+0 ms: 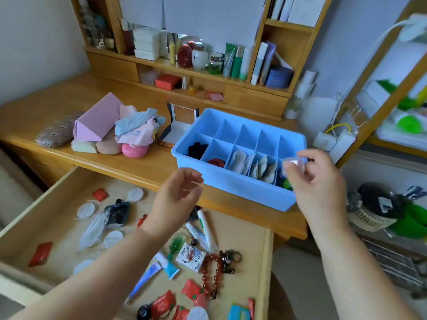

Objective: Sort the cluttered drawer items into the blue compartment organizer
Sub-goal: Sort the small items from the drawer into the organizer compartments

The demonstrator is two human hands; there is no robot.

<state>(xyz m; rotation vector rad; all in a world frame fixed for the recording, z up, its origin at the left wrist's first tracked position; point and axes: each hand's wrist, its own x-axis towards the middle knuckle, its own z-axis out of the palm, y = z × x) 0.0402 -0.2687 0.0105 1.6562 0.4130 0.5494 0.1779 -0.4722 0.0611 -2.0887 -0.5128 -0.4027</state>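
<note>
Wooden desk (pixel 129 158) w/ shelves behind; blue organizer (pixel 231 181) sits on its front edge, open drawer (pixel 57 211) just below. Front row of compartments partly filled: dark fabric, red item, pale packets, sth green at the right end; back row looks empty. Right hand (pixel 316 181) pinches a small clear plastic piece (pixel 294 163) over the organizer's right end, not yet dropped. Left hand (pixel 178 195) hangs over the drawer, fingers loosely curled, holding nothing. Lots left in the drawer: tubes (pixel 205 229), red sachets (pixel 191 289), white round lids (pixel 86 210), bead bracelet (pixel 211 276), keys (pixel 228 259). Roughly a third done, I'd say.
</note>
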